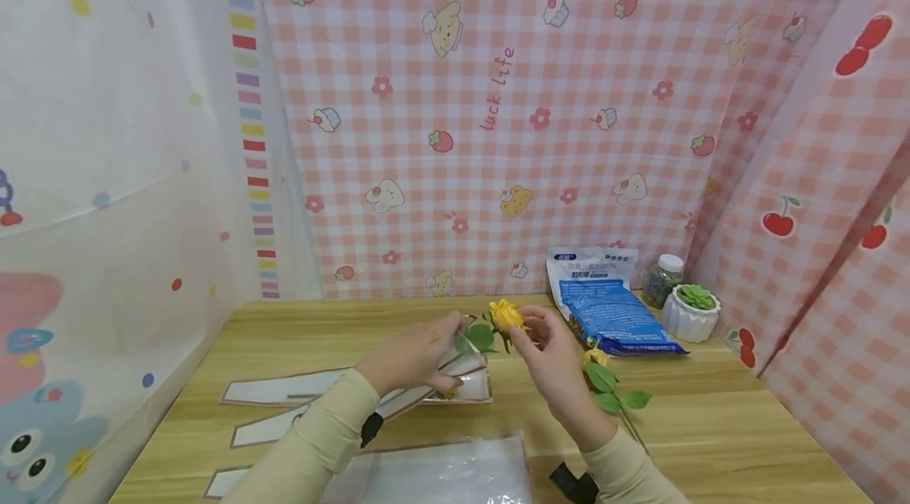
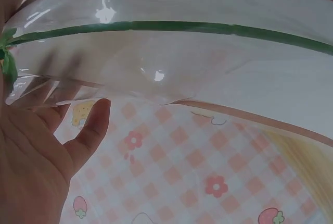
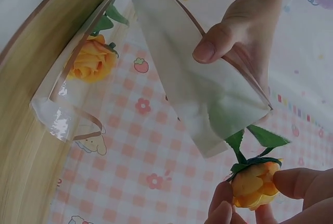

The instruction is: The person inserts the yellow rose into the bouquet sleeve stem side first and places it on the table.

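My left hand (image 1: 419, 354) grips a white-and-clear flower sleeve (image 3: 208, 94) near its mouth, thumb on the front. Through the film in the left wrist view runs a green stem (image 2: 171, 26). Beyond the mouth stick out green leaves (image 3: 265, 136) and a yellow rose bloom (image 3: 255, 185). My right hand (image 1: 554, 358) pinches this bloom between thumb and fingers. Another yellow rose (image 3: 91, 62) lies inside a brown-edged sleeve on the table, partly covered by my left hand in the head view. A loose rose (image 1: 596, 356) with leaves and stem rests beside my right wrist.
More brown-edged sleeves (image 1: 284, 389) lie fanned at the left. A clear plastic packet (image 1: 448, 472) is at the front. Toward the back right are a blue-and-white bag (image 1: 611, 314), a white-lidded jar (image 1: 663, 280) and a potted succulent (image 1: 691, 322).
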Demonstrator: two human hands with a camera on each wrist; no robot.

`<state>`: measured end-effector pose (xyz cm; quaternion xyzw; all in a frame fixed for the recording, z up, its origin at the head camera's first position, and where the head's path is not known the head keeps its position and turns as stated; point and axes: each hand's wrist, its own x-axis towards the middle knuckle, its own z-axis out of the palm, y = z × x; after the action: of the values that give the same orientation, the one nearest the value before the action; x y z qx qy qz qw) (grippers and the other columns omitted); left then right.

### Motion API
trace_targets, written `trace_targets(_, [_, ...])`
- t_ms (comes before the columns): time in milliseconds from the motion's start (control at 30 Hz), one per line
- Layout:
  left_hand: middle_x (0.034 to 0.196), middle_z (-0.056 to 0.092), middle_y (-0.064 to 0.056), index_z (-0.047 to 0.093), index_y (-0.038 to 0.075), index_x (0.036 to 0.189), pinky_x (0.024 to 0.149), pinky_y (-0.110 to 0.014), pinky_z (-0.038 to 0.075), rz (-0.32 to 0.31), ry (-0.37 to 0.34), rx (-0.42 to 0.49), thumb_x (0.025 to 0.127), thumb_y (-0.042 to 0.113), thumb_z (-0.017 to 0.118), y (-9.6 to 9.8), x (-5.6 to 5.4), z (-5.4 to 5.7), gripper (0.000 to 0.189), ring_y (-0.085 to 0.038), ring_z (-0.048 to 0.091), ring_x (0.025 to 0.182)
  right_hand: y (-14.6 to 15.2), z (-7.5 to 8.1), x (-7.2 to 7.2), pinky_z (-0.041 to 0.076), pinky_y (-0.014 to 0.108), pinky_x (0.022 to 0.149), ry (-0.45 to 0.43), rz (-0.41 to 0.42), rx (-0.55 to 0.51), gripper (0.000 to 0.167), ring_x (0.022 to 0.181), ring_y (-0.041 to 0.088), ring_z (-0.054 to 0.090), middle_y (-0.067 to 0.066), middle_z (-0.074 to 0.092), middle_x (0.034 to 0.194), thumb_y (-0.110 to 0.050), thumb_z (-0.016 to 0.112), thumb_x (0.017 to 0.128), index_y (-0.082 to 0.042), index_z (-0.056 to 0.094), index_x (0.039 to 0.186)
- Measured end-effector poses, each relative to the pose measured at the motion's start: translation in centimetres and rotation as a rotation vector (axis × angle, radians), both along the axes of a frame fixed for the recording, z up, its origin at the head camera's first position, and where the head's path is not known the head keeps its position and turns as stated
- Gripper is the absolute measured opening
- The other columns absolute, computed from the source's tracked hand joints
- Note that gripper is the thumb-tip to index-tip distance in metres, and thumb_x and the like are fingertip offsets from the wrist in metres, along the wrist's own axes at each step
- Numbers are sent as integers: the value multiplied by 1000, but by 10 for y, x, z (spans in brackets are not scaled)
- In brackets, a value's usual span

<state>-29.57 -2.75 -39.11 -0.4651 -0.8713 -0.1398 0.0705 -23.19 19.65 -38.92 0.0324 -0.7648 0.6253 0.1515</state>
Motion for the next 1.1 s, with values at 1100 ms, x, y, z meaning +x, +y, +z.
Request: trace_targets(1100, [100,48,6,42,10,122,70,-21,47,14,-47,-27,83,28,84,0,3,6,60,-8,51,81,-2,7,-4,49,25,64,37,104,233,13,78,17,58,6,66,89,-5,71,94,-1,70,106])
